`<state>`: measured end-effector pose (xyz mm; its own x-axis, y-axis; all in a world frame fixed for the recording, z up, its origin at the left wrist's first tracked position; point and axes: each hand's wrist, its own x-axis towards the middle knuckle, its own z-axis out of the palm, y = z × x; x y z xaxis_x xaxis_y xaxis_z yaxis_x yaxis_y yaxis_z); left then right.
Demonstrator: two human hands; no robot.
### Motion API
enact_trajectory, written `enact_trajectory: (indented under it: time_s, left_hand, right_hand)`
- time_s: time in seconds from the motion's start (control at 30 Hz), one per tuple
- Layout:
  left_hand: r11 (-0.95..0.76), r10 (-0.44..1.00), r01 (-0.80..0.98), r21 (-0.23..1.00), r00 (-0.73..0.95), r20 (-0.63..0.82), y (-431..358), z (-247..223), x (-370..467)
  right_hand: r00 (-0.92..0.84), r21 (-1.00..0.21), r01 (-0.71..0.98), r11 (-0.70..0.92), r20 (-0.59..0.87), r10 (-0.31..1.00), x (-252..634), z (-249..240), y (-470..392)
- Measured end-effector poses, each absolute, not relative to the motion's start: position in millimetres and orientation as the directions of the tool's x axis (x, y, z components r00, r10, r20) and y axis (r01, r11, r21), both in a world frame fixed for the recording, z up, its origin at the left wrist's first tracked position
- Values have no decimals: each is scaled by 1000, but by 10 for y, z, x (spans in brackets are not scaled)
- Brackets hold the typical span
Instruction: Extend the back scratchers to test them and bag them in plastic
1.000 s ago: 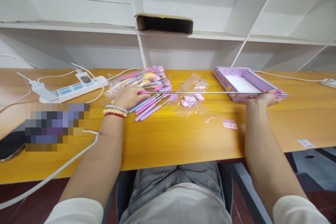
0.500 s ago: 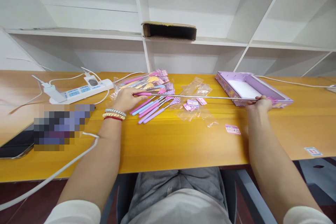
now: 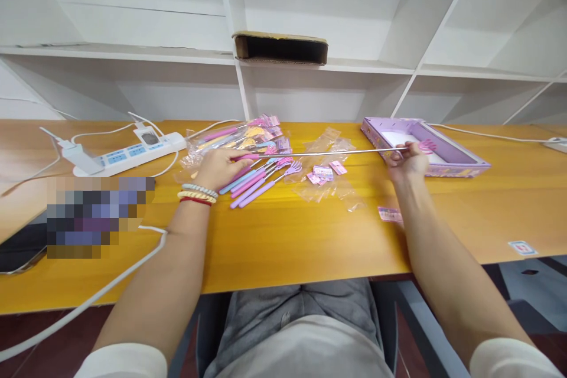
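A telescopic back scratcher (image 3: 330,154) is stretched out lengthwise above the table, a thin metal rod with a pink handle and a pink claw-shaped head. My left hand (image 3: 218,169) is closed round its handle. At the other end my right hand (image 3: 407,162) grips the rod just below the head, over the near wall of the purple box (image 3: 458,170). Beneath and beside my left hand lie several pink, blue and purple back scratchers (image 3: 261,183), collapsed short. Behind them is a heap of bagged back scratchers (image 3: 248,133) in clear plastic.
Empty clear bags (image 3: 330,142) and small pink cards (image 3: 322,173) lie mid-table; another card (image 3: 390,214) is near my right forearm. At left are a power strip (image 3: 128,153), a phone (image 3: 22,245) and a white cable (image 3: 110,277). A cardboard box (image 3: 281,49) sits on the shelf.
My right hand has moved left and slightly up with the head end of the back scratcher, so the rod is shorter between my hands. The view has shifted slightly.
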<state>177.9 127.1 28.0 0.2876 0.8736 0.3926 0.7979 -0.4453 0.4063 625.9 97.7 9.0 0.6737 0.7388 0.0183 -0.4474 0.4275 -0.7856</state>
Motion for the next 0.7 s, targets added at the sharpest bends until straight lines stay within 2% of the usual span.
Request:
enact_trajectory:
  time_s: [0.07,0.23,0.4,0.57,0.7]
  left_hand:
    - [-448,859,829,336,295,418,1203,298,1937]
    - [-484,836,837,255,355,419,1059,305,2239]
    - [-507,834,838,200,419,358,922,248,2508]
    - [-594,803,738,320,514,303,775,153,2792]
    - [-611,789,668,424,558,257,682,117,2938]
  right_hand:
    - [598,-756,-496,427,59,800,6047,103,976]
    - [391,-760,-552,342,127,912,5603,99,890]
    - [156,-825,-506,252,200,967,5304,15,823]
    - [-41,-876,-453,164,204,978,5063,-71,774]
    - [-105,-889,-433,147,212,972,4955,-114,748]
